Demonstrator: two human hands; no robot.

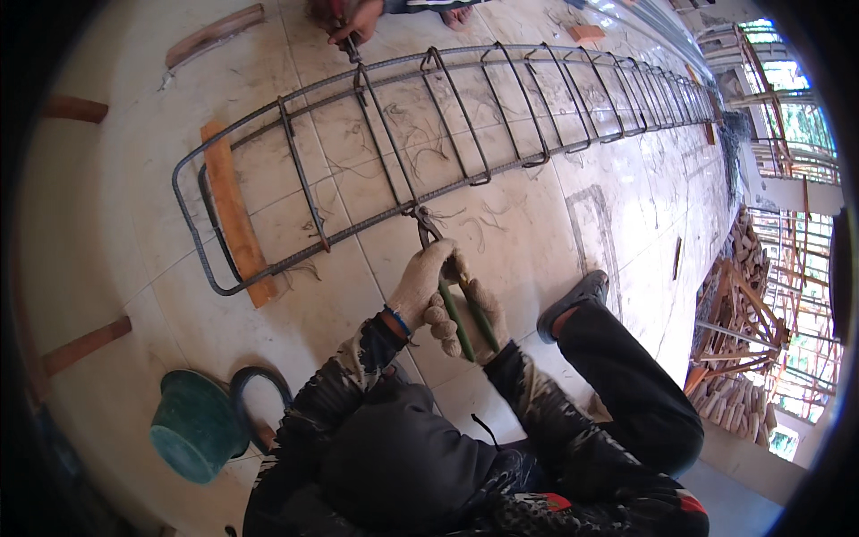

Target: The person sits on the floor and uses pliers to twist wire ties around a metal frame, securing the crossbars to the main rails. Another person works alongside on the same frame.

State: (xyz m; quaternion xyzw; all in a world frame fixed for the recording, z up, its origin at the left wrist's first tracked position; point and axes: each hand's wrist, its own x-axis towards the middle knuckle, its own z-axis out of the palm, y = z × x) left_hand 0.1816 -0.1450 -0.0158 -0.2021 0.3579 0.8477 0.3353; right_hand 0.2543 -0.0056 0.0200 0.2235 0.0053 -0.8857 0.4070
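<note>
My gloved right hand (487,315) is closed around the green handles of a pair of pincers (455,315). Higher up the same tool, my gloved left hand (419,283) wraps around it near the pivot. The jaws meet the near side bar of a long rebar cage (380,217), where a cross stirrup joins it. The cage lies lengthwise across the tiled floor. At its far side, another person's bare hand (360,22) holds a red-handled tool (351,49) against the opposite bar.
Wooden blocks (234,210) lie under the cage's left end. A green bucket (194,428) stands at lower left. Scraps of tie wire (479,217) litter the tiles. A wood plank (215,36) lies at upper left, and a woodpile (743,309) is at the right.
</note>
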